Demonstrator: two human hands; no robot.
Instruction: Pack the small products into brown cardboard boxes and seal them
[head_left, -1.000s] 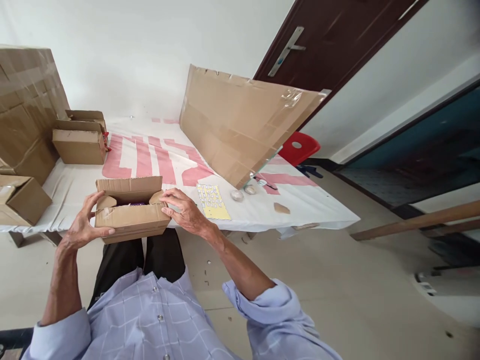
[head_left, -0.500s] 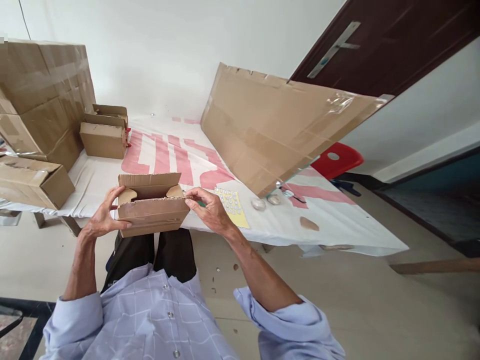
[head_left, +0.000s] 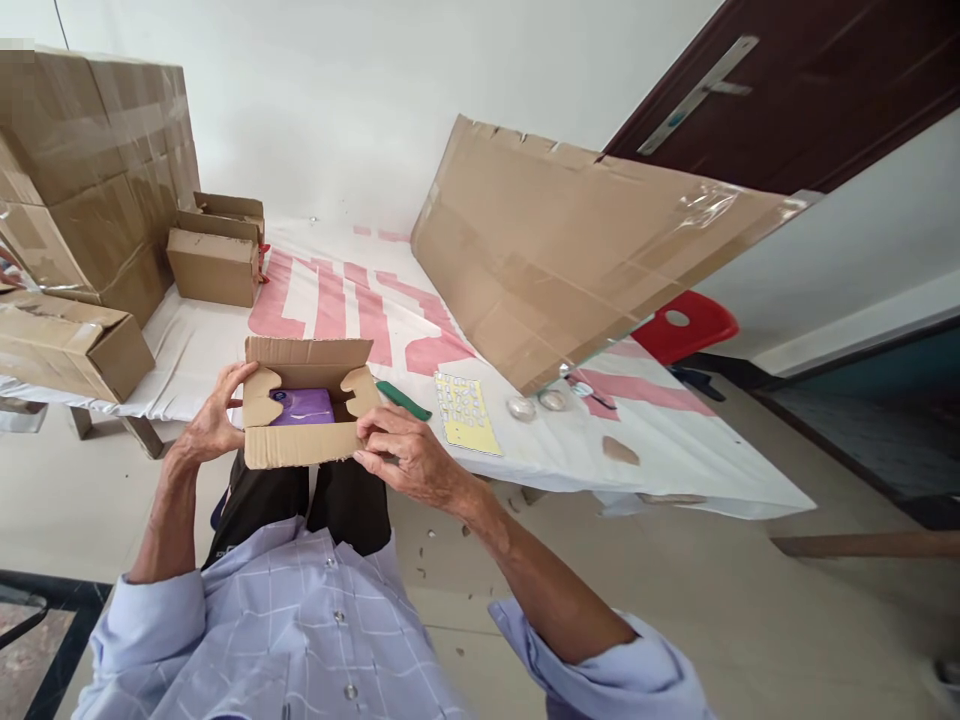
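A small brown cardboard box point(head_left: 300, 446) stands at the table's front edge, its top flaps spread apart. Inside it lies a purple package point(head_left: 304, 407), partly covered by the side flaps. My left hand point(head_left: 214, 418) grips the box's left end, thumb and fingers around the side. With its fingers closed at the near right corner, my right hand point(head_left: 405, 452) holds the front flap. Just right of the box is a green-handled tool point(head_left: 403, 400), probably a cutter, beside a yellow sheet of white stickers point(head_left: 470, 425).
Large taped cartons point(head_left: 97, 160) and smaller boxes point(head_left: 211, 266) occupy the table's left. A big cardboard sheet point(head_left: 555, 240) leans at the back. Two tape rolls point(head_left: 521, 408) and a cardboard scrap point(head_left: 620, 450) lie to the right. A red chair point(head_left: 694, 325) stands behind the table.
The front flap has been folded outward toward me, bringing the purple package into view. My right hand has moved slightly down along the box corner, uncovering the green-handled tool.
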